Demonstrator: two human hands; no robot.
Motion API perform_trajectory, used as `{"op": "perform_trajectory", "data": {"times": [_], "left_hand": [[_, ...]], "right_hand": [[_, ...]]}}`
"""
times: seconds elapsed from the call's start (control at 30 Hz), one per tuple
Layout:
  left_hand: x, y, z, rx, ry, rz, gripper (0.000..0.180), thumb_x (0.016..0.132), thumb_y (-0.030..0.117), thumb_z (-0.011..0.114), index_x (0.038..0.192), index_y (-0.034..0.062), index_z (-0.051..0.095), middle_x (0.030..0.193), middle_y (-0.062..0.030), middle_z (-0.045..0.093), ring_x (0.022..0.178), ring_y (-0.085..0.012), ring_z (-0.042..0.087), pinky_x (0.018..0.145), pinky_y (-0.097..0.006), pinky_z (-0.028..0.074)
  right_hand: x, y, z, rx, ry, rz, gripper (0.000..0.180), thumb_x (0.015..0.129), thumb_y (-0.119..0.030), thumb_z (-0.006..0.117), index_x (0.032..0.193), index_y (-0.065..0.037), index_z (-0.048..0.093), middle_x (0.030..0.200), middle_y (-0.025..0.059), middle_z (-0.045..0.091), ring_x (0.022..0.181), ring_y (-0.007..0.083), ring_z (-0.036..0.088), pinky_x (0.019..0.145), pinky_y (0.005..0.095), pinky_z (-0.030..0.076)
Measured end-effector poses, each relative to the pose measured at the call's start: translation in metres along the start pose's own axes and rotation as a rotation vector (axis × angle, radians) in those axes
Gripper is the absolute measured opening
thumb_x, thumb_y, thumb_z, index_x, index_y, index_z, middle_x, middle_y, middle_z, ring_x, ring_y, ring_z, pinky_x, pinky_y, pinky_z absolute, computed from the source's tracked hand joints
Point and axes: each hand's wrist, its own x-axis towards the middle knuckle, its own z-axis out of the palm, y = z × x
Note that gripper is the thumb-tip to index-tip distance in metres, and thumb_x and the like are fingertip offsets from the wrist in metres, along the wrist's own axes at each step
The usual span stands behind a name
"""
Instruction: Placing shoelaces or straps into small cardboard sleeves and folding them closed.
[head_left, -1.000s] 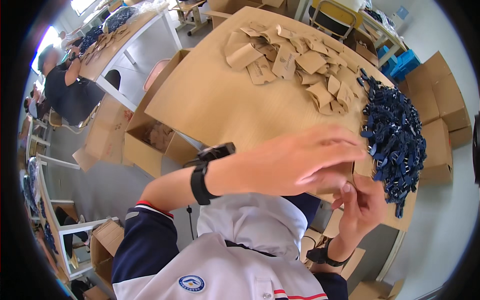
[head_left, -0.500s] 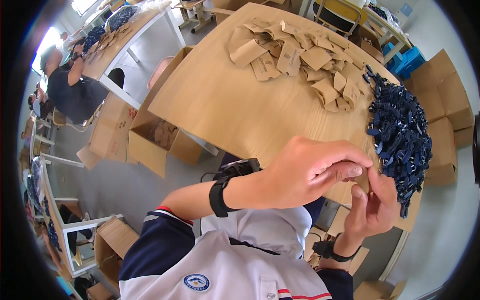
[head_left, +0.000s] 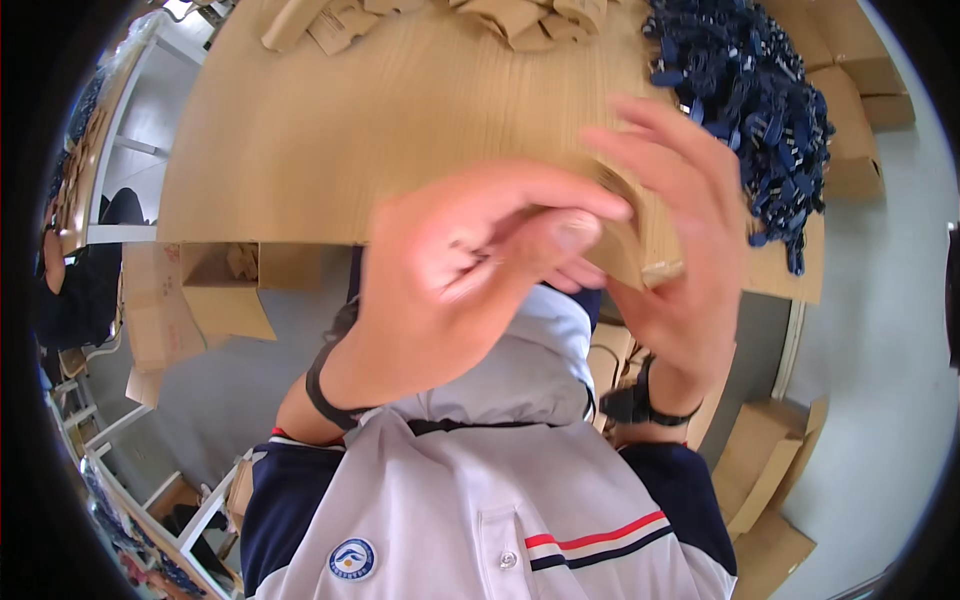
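A small curved brown cardboard box [head_left: 625, 240] is upright between my hands, over the table's front edge. My left hand [head_left: 450, 270] is closed, thumb and index finger drawn together, their tips against the box's left side. Round its right side curves my right hand [head_left: 685, 240], the thumb at the lower end and the fingers, smeared by motion, near the upper end. Whatever is inside the box is hidden. Right of my right hand lies a pile of dark blue corded items [head_left: 760, 130] with small metal parts.
More brown cardboard boxes [head_left: 530, 20] lie at the far side of the wooden table [head_left: 330, 130]. Large open cartons stand on the floor, one at the left [head_left: 225, 300], others at the right [head_left: 765, 450]. A seated person [head_left: 75, 290] is at another table on the left.
My view has tilted down and turned, so the table and piles sit higher. Both hands appear further left; the right fingers have spread from their curl, and the box shows more.
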Motion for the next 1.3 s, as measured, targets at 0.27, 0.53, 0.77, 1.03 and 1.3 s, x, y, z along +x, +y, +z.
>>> {"op": "perform_trajectory", "data": {"times": [0.27, 0.53, 0.77, 1.03, 1.3], "left_hand": [[0.001, 0.018, -0.011, -0.039, -0.428, -0.383, 0.019, 0.093, 0.006, 0.055, 0.105, -0.0052, 0.065, 0.076, -0.0088, 0.07, 0.062, -0.0124, 0.067, 0.055, -0.021, 0.05], [0.028, 0.0, -0.009, 0.146, -1.074, 0.008, 0.007, 0.09, 0.012, 0.061, 0.092, 0.0157, 0.067, 0.071, 0.0023, 0.065, 0.052, -0.0118, 0.059, 0.046, -0.022, 0.039], [0.008, 0.005, -0.001, -0.155, -0.19, -0.171, 0.01, 0.091, 0.011, 0.059, 0.096, 0.0042, 0.064, 0.076, -0.0052, 0.066, 0.054, -0.0092, 0.055, 0.05, -0.024, 0.044], [0.007, -0.026, 0.022, 0.512, -0.206, 0.505, 0.033, 0.077, 0.003, 0.072, 0.11, 0.0045, 0.066, 0.087, -0.0063, 0.07, 0.064, -0.0169, 0.064, 0.064, -0.027, 0.054], [0.004, -0.034, 0.036, 0.282, 0.081, 0.241, 0.025, 0.086, -0.004, 0.064, 0.11, 0.0004, 0.064, 0.092, -0.0088, 0.071, 0.08, -0.0131, 0.07, 0.064, -0.021, 0.052]], "right_hand": [[-0.033, -0.001, -0.015, 0.82, -0.695, 0.464, 0.032, 0.063, -0.019, 0.084, 0.086, -0.003, 0.068, 0.077, 0.0049, 0.069, 0.066, 0.0246, 0.063, 0.058, 0.0286, 0.047], [-0.051, -0.001, 0.026, 1.498, -1.094, 0.328, 0.045, 0.062, -0.024, 0.09, 0.095, -0.001, 0.069, 0.081, 0.0039, 0.07, 0.068, 0.0145, 0.062, 0.058, 0.0262, 0.046], [-0.046, -0.019, -0.003, 1.894, -0.311, 0.977, 0.031, 0.077, -0.012, 0.077, 0.102, 0.001, 0.065, 0.088, 0.0115, 0.067, 0.085, 0.0224, 0.065, 0.069, 0.0277, 0.051], [-0.033, -0.033, 0.003, 1.416, 0.142, 1.077, 0.042, 0.101, -0.03, 0.039, 0.124, 0.003, 0.05, 0.111, 0.0145, 0.062, 0.102, 0.0222, 0.06, 0.083, 0.032, 0.05], [-0.066, -0.034, 0.022, 0.942, 0.586, 0.565, 0.028, 0.099, -0.016, 0.052, 0.119, 0.004, 0.053, 0.089, 0.0122, 0.066, 0.069, 0.0061, 0.055, 0.058, 0.0184, 0.044]]}}
